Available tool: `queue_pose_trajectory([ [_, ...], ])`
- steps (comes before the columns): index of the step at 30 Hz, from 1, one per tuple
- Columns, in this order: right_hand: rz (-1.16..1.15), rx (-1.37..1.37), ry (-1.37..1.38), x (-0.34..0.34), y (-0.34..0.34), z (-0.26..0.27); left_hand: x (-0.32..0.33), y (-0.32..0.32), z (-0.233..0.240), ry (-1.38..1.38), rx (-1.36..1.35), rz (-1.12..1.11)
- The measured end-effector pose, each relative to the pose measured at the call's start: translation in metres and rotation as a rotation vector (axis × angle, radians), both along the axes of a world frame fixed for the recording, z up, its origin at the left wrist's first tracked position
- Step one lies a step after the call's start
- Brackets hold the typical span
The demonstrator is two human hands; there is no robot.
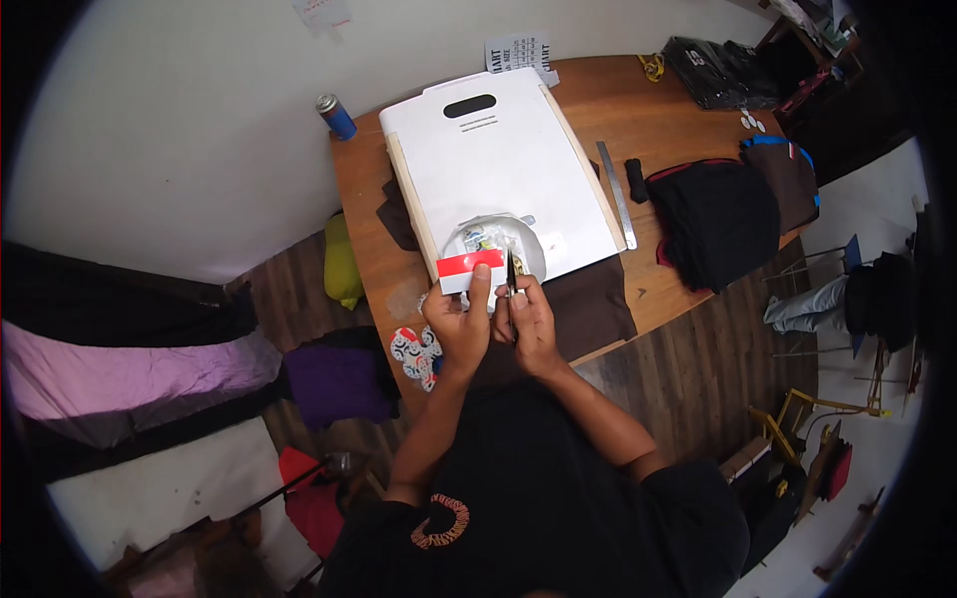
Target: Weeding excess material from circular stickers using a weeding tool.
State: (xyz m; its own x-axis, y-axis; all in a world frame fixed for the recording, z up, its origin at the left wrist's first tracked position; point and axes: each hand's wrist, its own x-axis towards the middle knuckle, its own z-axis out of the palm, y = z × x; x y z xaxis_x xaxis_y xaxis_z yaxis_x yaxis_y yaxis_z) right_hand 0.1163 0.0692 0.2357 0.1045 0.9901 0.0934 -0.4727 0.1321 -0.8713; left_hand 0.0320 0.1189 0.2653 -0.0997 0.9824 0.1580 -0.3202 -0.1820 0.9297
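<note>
My left hand (462, 329) grips a red-and-white strip (469, 263) with the thumb on top. In my right hand (529, 321) is a slim pointed metal tool (511, 273), its tip up beside the strip's right end. Its exact kind is hard to tell. Just beyond both hands is a round pale bowl (532, 243) holding small clear plastic bits and printed pieces. It sits at the near end of a large white board (501, 164) with a handle slot and wooden strips along its sides. Dark brown fabric (594, 310) shows from under the board.
On the wooden table (598, 97) lie a steel ruler (616, 196), a small black roll (635, 179), folded dark garments (718, 220) and round printed stickers (415, 351). A blue can (336, 117) stands at the far left corner. At right is another person's leg (811, 305).
</note>
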Motion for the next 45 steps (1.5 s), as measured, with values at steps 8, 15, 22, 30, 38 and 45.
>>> queue_pose_trajectory([
  [8,-0.054,0.007,0.018,0.021,-0.004,0.001,-0.03,0.002,-0.027,0.054,-0.122,0.028],
  [15,-0.09,-0.143,-0.082,0.058,-0.024,-0.021,-0.122,-0.006,-0.117,0.182,-0.307,0.211],
  [22,0.003,-0.243,-0.191,0.07,-0.038,-0.037,-0.174,-0.061,-0.277,0.294,-0.363,0.081],
  [30,0.046,-0.364,-0.261,0.086,-0.048,-0.046,-0.138,-0.077,-0.194,1.133,-0.485,0.005],
  [38,0.038,-0.434,-0.308,0.096,-0.06,-0.042,-0.142,-0.066,-0.222,1.268,-0.374,0.351],
  [45,0.044,-0.423,-0.308,0.097,-0.078,-0.042,-0.16,-0.054,-0.279,1.189,-0.667,0.434],
])
